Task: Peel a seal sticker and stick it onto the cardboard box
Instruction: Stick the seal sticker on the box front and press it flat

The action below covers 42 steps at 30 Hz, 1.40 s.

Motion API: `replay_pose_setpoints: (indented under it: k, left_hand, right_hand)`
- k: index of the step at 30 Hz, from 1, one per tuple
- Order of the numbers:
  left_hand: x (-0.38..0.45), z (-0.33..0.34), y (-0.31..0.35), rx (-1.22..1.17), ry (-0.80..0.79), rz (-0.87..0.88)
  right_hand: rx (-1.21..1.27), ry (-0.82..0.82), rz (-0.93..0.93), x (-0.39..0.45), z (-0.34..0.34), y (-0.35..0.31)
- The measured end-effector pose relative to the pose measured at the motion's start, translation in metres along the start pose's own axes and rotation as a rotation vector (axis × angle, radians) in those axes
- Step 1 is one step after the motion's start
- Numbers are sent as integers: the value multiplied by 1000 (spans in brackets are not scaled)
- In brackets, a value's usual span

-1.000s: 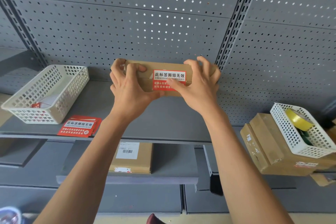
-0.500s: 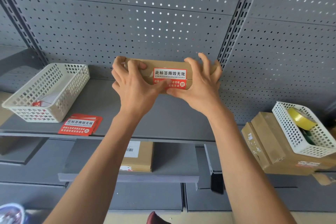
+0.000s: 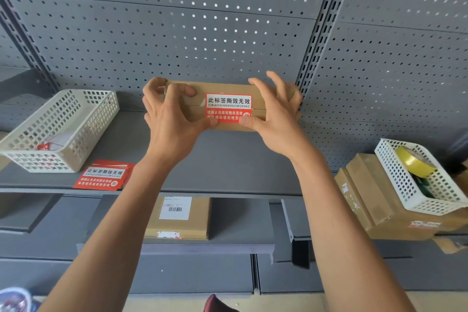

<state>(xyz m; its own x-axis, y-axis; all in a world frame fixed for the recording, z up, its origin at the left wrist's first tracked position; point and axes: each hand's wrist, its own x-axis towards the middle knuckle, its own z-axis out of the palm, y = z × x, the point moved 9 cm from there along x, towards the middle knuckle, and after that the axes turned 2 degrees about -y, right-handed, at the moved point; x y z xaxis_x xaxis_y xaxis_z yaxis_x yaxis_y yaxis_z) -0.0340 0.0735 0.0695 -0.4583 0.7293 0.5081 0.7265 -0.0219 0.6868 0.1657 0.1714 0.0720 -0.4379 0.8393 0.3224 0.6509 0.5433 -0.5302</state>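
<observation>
We hold the cardboard box (image 3: 225, 106) up in front of the pegboard (image 3: 228, 20), above the shelf (image 3: 228, 159). Our left hand (image 3: 172, 119) and right hand (image 3: 276, 114) are clamped on its two ends, fingers (image 3: 177, 90) curled over the top edge. The seal sticker (image 3: 228, 108) lies across the box seam between our thumbs, both thumb tips pressing its lower corners.

cardboard box (image 3: 222, 88): brown, held up | seal sticker (image 3: 228, 108): red-white, across its seam
</observation>
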Motion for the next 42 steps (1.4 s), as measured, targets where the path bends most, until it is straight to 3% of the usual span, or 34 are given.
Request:
replay_pose_setpoints:
  k: [10, 16, 37, 42]
  left_hand:
    - [2, -3, -7, -131, -46, 3]
    - [-3, 1, 5, -48, 62, -65]
    - [5, -2, -14, -177, -83, -11]
    - [2, -4, -6, -161, -7, -75]
  right_hand:
    - [147, -73, -30, -1, -4, 5]
    - [-16, 107, 28, -3, -2, -4]
    - [109, -50, -40, 0, -4, 3]
    - [194, -16, 14, 1, -5, 3]
